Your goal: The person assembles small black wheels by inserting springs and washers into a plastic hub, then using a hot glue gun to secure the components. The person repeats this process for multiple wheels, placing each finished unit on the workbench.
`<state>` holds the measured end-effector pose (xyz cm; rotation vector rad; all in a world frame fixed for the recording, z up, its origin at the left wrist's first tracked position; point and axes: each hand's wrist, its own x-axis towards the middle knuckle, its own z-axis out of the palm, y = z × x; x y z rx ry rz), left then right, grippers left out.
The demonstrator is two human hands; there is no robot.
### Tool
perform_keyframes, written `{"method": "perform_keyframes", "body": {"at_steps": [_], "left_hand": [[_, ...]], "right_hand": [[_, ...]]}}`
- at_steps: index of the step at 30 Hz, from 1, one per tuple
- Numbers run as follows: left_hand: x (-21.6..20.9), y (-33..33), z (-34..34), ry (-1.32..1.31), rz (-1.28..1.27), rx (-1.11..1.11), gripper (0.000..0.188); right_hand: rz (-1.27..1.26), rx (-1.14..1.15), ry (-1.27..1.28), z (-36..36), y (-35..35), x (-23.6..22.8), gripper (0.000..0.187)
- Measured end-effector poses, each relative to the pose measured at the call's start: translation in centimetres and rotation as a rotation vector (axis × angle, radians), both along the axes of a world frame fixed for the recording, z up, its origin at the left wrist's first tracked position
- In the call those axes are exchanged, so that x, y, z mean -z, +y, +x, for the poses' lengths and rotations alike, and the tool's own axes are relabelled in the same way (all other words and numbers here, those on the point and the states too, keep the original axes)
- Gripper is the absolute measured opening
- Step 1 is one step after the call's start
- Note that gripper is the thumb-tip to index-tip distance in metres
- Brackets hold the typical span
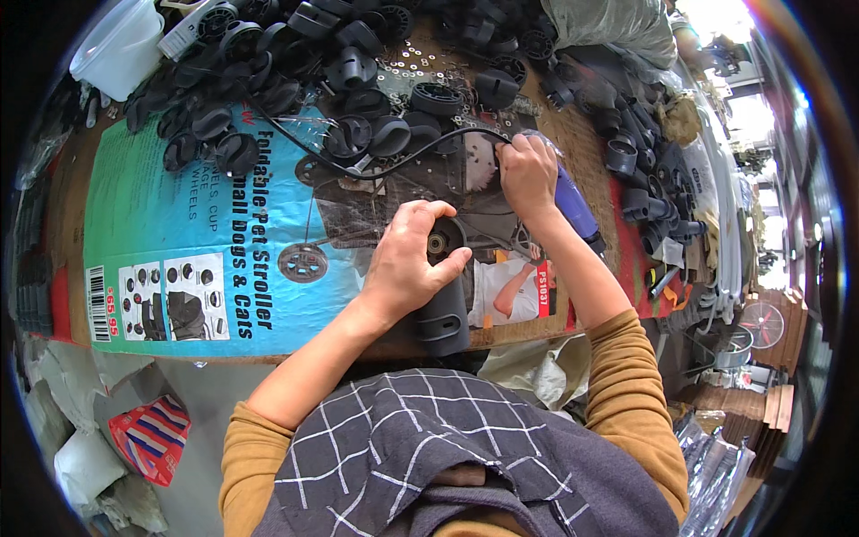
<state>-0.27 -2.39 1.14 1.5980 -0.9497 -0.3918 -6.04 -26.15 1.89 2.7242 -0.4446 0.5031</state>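
My left hand [407, 259] curls its thumb and fingers around the upper end of a black plastic wheel bracket [443, 313]. A round metal-ringed hole shows at that end, between thumb and forefinger. The bracket lies at the table's near edge. Farther right, my right hand [530, 174] has its fingers drawn together beside a black cord [465, 132]. What sits in those fingertips is hidden. A blue handheld power tool [574, 204] extends past the right side of that hand and wrist, its dark end toward me.
Flattened printed cardboard [170, 268] covers much of the table. Black wheel parts [358, 67] are heaped at the back, with small washers [416, 67] scattered among them. More black fittings [626, 152] line the right side. A white tub [116, 54] stands back left.
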Motion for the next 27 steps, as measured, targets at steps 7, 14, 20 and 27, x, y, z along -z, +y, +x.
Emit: {"method": "perform_keyframes", "body": {"at_steps": [7,14,20,27], "left_hand": [[0.2,-0.1,0.1,-0.036,-0.039,-0.009,0.051],[0.2,0.0,0.0,-0.040,-0.035,-0.022,0.050],[0.4,-0.3,0.1,-0.066,-0.048,-0.023,0.050],[0.5,-0.4,0.0,-0.044,-0.056,-0.028,0.047]], "right_hand": [[0.140,0.008,-0.091,-0.6,-0.4,0.6,0.010],[0.676,-0.048,-0.185,-3.5,5.4,-2.3,0.010],[1.106,-0.155,-0.054,-3.7,10.7,-4.6,0.010],[1.027,-0.076,0.028,-2.8,11.4,-4.8,0.011]]}}
